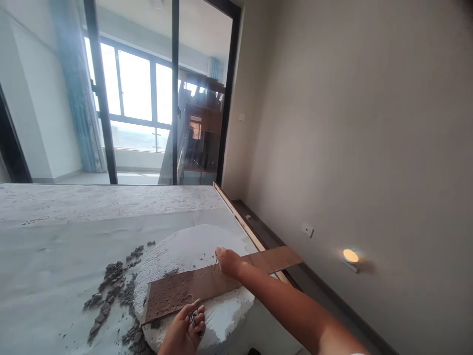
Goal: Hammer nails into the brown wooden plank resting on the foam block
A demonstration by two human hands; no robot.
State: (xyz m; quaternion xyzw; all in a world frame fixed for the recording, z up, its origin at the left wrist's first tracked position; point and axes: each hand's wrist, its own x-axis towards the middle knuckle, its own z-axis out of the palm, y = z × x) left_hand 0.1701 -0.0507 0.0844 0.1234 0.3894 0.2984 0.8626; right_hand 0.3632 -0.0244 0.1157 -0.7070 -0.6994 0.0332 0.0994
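Note:
A long brown board, its left part dotted with rows of small holes, lies across a round white slab that looks like foam. Above the board, my right hand pinches a thin pin-like piece, held upright with its lower end at the board's surface. Whether its tip has entered the board I cannot make out. My left hand is by the board's near edge, palm up, with fingers curled around several small metal pieces that look like nails or screws.
Grey crumbled chunks lie left of the slab on a pale sheet. A wooden edge strip runs along the right side, under the board's far end. Beyond are a wall with a lit lamp and sliding glass doors.

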